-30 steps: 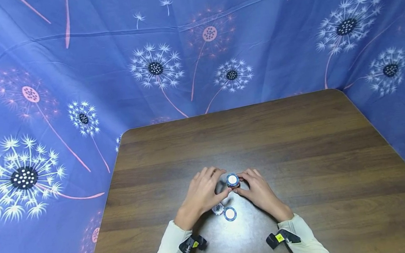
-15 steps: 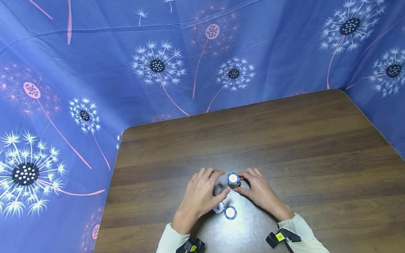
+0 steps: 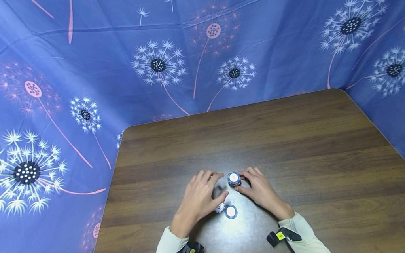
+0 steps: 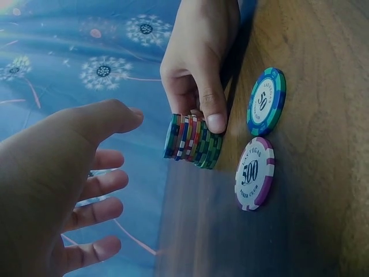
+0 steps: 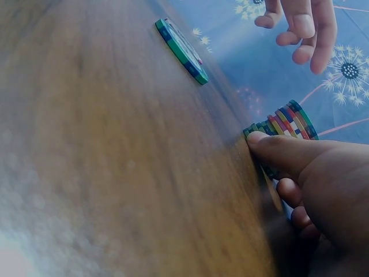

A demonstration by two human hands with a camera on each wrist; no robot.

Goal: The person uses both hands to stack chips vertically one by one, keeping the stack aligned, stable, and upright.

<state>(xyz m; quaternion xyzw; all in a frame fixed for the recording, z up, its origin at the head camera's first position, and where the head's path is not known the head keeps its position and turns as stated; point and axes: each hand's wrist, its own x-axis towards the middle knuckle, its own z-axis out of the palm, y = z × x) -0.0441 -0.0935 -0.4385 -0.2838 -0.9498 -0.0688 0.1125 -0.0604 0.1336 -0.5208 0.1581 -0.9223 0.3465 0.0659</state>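
A stack of poker chips point(image 3: 234, 178) in green, red, yellow and white stands on the table, a blue-rimmed chip on top. My right hand point(image 3: 262, 192) pinches it low, the thumb at the bottom chips point(image 4: 209, 151) in the left wrist view and the index finger on the far side. My left hand point(image 3: 196, 197) is just left of the stack, fingers spread and relaxed, touching nothing. Nearer to me lie a white-and-purple 500 chip point(image 4: 253, 173), partly under the left thumb in the head view, and a blue-and-green chip point(image 3: 231, 211), side by side.
The brown wooden table point(image 3: 296, 143) stretches back and to both sides. A blue dandelion-print cloth point(image 3: 270, 37) hangs behind its far edge and along the sides. Black camera straps point(image 3: 285, 236) sit on both wrists over pale sleeves.
My left hand has drawn slightly left, its thumb and fingertips now apart from the stack. The right hand keeps its pinch on the stack. The loose chips have not been moved.
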